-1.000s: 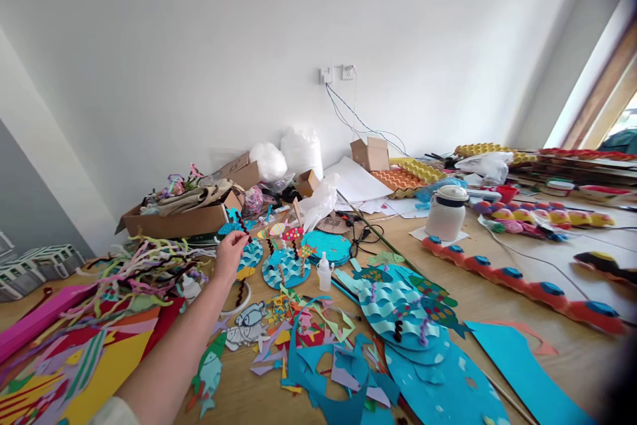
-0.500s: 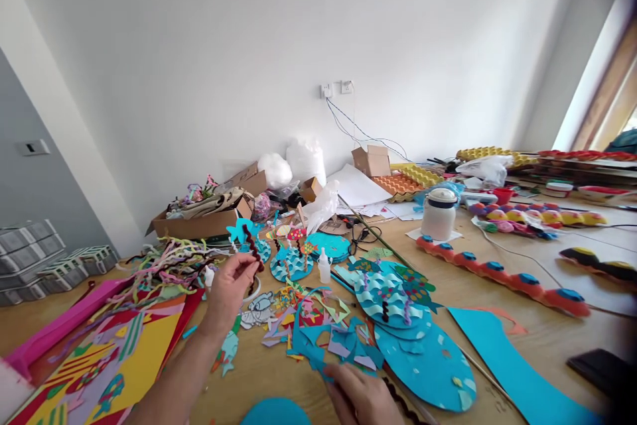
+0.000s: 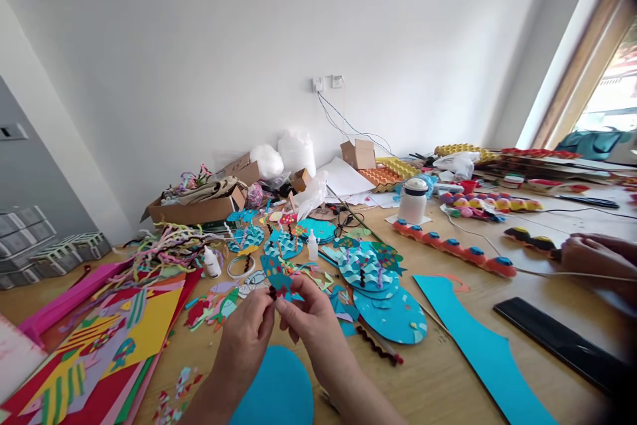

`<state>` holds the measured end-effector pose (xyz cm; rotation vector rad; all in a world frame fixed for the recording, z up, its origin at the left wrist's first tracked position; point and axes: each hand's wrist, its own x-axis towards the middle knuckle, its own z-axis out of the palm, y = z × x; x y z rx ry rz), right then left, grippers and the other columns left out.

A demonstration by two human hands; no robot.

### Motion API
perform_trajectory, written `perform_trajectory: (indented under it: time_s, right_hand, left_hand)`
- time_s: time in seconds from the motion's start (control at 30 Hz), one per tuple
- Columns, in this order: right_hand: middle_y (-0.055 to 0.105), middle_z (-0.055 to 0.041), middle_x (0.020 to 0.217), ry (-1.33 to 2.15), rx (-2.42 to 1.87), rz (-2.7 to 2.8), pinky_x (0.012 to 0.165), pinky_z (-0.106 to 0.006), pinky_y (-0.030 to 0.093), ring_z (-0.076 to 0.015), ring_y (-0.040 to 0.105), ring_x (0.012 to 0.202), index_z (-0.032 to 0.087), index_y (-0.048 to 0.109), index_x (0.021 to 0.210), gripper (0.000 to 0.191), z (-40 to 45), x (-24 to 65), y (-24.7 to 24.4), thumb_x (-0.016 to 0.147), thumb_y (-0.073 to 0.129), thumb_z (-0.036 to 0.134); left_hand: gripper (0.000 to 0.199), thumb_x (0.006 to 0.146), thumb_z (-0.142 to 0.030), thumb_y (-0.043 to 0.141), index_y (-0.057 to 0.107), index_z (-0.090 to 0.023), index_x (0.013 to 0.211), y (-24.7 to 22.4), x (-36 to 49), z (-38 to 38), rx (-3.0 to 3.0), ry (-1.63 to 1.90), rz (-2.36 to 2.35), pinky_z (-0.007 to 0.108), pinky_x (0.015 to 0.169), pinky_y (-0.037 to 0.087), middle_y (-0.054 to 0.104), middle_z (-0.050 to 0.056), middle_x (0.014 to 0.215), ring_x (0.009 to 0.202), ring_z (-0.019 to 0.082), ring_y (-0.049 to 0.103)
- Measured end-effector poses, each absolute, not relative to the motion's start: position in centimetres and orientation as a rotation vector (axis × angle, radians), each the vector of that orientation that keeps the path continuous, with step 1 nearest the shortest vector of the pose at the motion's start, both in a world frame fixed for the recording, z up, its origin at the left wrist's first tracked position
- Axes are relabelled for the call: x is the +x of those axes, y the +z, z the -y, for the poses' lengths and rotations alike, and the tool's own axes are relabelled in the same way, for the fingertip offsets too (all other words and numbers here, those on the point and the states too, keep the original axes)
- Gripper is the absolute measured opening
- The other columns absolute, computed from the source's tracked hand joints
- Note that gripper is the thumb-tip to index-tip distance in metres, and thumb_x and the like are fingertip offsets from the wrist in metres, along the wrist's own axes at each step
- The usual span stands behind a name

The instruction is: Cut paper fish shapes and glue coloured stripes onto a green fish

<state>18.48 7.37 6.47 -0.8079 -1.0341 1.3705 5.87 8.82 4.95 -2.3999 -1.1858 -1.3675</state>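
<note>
My left hand (image 3: pixel 243 329) is closed on a dark brown, wavy pipe cleaner (image 3: pixel 272 292), only a short piece of which shows above the fingers. A teal paper fish (image 3: pixel 275 271) with red and yellow spots stands upright just over it. My right hand (image 3: pixel 313 315) pinches the lower edge of this fish, thumb and fingertips touching the left hand. Where fish and pipe cleaner meet is hidden by my fingers. Below my hands lies a blue paper disc (image 3: pixel 279 388). Another brown wavy pipe cleaner (image 3: pixel 375 345) rests on the table to the right.
Two glue bottles (image 3: pixel 212 262) and a tape roll (image 3: pixel 241 267) stand beyond my hands. Paper fish on blue wave bases (image 3: pixel 283 243) are behind. Coloured sheets (image 3: pixel 144 332) lie left; blue card (image 3: pixel 472 339) and a black phone (image 3: pixel 552 339) lie right. Another person's hand (image 3: pixel 592 262) appears far right.
My left hand has come down and right with the pipe cleaner. My right hand has risen to meet it, and the spotted fish now shows between them. The view has turned right.
</note>
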Motion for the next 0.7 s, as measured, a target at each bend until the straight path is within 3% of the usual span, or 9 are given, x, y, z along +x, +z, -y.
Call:
perform_trajectory:
  time_s: [0.13, 0.27, 0.43, 0.53, 0.7]
  right_hand:
    - [0.046, 0.0083, 0.043, 1.42, -0.75, 0.951, 0.034, -0.016, 0.024, -0.0062, 0.041, 0.039, 0.018, 0.052, 0.07, 0.035, -7.9, 17.1, 5.9, 0.056, 0.073, 0.042]
    - [0.045, 0.0083, 0.043, 1.472, -0.701, 0.959, 0.035, -0.016, 0.021, -0.0048, 0.039, 0.038, 0.017, 0.053, 0.066, 0.035, -8.0, 16.3, 5.8, 0.055, 0.075, 0.043]
    - [0.044, 0.0082, 0.045, 1.546, -0.638, 0.94, 0.036, -0.017, 0.017, -0.0025, 0.032, 0.036, 0.016, 0.052, 0.064, 0.031, -8.1, 15.6, 5.8, 0.063, 0.071, 0.04]
    - [0.042, 0.0086, 0.047, 1.595, -0.564, 0.908, 0.037, -0.017, 0.016, -0.0018, 0.027, 0.036, 0.016, 0.051, 0.064, 0.031, -7.8, 15.0, 5.8, 0.065, 0.07, 0.04]
    - [0.044, 0.0081, 0.051, 1.591, -0.543, 0.861, 0.04, -0.017, 0.022, -0.0036, 0.033, 0.042, 0.017, 0.053, 0.071, 0.028, -7.3, 14.5, 5.8, 0.064, 0.072, 0.036]
  left_hand:
    - [0.018, 0.086, -0.018, 0.039, 0.048, -0.023, 0.072, 4.8, 5.7, -7.6, -2.371, -1.341, 1.225, 0.021, 0.05, 0.044, 0.058, -0.002, 0.061, 0.054, 0.013, 0.059]
    - [0.016, 0.086, -0.016, 0.04, 0.047, -0.024, 0.073, 4.6, 4.9, -6.8, -2.316, -1.328, 1.171, 0.021, 0.051, 0.045, 0.06, -0.001, 0.063, 0.055, 0.013, 0.059]
    - [0.012, 0.085, -0.014, 0.043, 0.05, -0.024, 0.082, 4.7, 4.0, -5.8, -2.343, -1.342, 1.144, 0.021, 0.059, 0.049, 0.064, 0.001, 0.072, 0.065, 0.014, 0.063]
    - [0.015, 0.085, -0.014, 0.04, 0.049, -0.024, 0.08, 4.8, 3.8, -5.7, -2.311, -1.364, 1.161, 0.021, 0.056, 0.048, 0.063, 0.001, 0.068, 0.061, 0.013, 0.062]
    - [0.015, 0.084, -0.013, 0.043, 0.048, -0.023, 0.073, 4.7, 3.7, -5.9, -2.251, -1.384, 1.213, 0.02, 0.051, 0.044, 0.058, -0.002, 0.061, 0.053, 0.012, 0.058]
